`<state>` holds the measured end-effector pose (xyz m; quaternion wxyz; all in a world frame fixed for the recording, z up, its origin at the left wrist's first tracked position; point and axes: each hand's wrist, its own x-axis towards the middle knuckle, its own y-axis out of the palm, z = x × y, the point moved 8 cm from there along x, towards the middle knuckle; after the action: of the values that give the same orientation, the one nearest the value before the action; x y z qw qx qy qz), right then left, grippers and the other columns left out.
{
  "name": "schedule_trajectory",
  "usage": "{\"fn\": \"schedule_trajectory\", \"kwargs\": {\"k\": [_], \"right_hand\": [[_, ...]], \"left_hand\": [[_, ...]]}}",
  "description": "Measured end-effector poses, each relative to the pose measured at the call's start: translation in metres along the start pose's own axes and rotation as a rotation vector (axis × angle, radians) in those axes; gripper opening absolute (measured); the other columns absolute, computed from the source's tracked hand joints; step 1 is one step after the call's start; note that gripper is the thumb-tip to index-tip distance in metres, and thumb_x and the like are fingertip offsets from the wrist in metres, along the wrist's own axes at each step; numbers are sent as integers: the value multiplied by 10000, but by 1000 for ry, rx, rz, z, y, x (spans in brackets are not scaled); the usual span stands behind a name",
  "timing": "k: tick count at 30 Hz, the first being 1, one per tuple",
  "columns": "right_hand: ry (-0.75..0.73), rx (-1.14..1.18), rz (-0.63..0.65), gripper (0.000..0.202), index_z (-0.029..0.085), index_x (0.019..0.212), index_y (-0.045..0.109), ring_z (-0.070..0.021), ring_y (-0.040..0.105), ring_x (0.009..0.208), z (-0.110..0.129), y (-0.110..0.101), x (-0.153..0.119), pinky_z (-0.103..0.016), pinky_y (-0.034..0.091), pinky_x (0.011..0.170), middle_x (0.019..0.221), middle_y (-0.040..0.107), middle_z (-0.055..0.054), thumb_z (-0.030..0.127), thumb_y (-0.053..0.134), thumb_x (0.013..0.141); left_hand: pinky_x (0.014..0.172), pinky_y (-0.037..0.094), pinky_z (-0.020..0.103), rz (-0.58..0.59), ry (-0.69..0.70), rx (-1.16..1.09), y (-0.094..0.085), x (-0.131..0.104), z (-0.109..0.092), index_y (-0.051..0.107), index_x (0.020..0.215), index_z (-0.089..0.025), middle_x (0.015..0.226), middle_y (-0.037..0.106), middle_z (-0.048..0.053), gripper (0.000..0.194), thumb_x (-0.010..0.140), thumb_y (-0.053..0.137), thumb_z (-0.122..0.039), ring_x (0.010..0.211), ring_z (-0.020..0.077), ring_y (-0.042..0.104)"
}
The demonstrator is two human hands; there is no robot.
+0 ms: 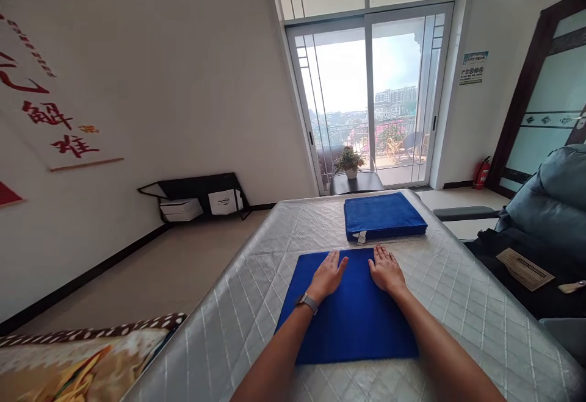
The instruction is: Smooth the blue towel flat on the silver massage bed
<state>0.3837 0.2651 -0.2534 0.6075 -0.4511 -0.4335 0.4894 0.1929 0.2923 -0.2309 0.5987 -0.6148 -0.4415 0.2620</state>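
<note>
A blue cloth (357,323), flat and roughly square, lies in front of me on a quilted silver mattress (238,316). My left hand (327,275) rests palm down near its far left part, fingers stretched forward and thumb apart; a watch (307,303) is on that wrist. Near the far right corner, my right hand (387,269) lies flat with its fingers pointing away from me. Neither hand grips anything. Just beyond the fingertips sits a stack of folded blue cloths (384,214), with a white tag (361,237) at its front edge.
A potted plant (350,161) stands on a dark chair (356,182) before the sliding glass door. To the right is a grey-blue armchair (563,188) holding a brown card (524,269). Patterned bedding (91,359) lies at lower left. A black rack (201,188) with white boxes leans by the wall.
</note>
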Motion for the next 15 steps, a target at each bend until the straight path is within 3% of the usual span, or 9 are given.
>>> {"fn": "schedule_trajectory", "kwargs": {"k": [4, 7, 11, 15], "right_hand": [[-44, -54, 0, 633, 76, 1562, 207, -202, 128, 1508, 0, 3, -2, -390, 105, 1218, 1633, 152, -98, 322, 256, 981], [-88, -91, 5, 635, 73, 1562, 205, -204, 114, 1511, 1, 5, -3, -387, 105, 1218, 1637, 127, -94, 238, 272, 952], [-61, -77, 4, 636, 74, 1564, 197, -204, 116, 1511, 2, 6, 1, -394, 114, 1217, 1633, 162, -91, 324, 235, 981], [-21, -50, -5, 674, 66, 1563, 190, -212, 131, 1508, 4, 5, 5, -404, 99, 1218, 1633, 152, -86, 420, 217, 990]], "left_hand": [[1147, 353, 429, -107, 233, -115, 15, 18, -92, 438, 1460, -139, 1466, 508, 158, 594, 1050, 201, -497, 1389, 229, 436], [1150, 348, 449, -116, 244, -138, 26, 26, -116, 428, 1465, -119, 1473, 499, 163, 618, 1051, 176, -502, 1384, 239, 442], [1191, 281, 430, -62, 119, -123, 32, 26, -89, 414, 1484, -108, 1538, 417, 134, 708, 1031, 112, -562, 1450, 238, 333], [1204, 240, 452, -40, 17, -35, 25, 14, -33, 390, 1507, -137, 1568, 366, 116, 720, 1018, 120, -591, 1481, 249, 257]]}}
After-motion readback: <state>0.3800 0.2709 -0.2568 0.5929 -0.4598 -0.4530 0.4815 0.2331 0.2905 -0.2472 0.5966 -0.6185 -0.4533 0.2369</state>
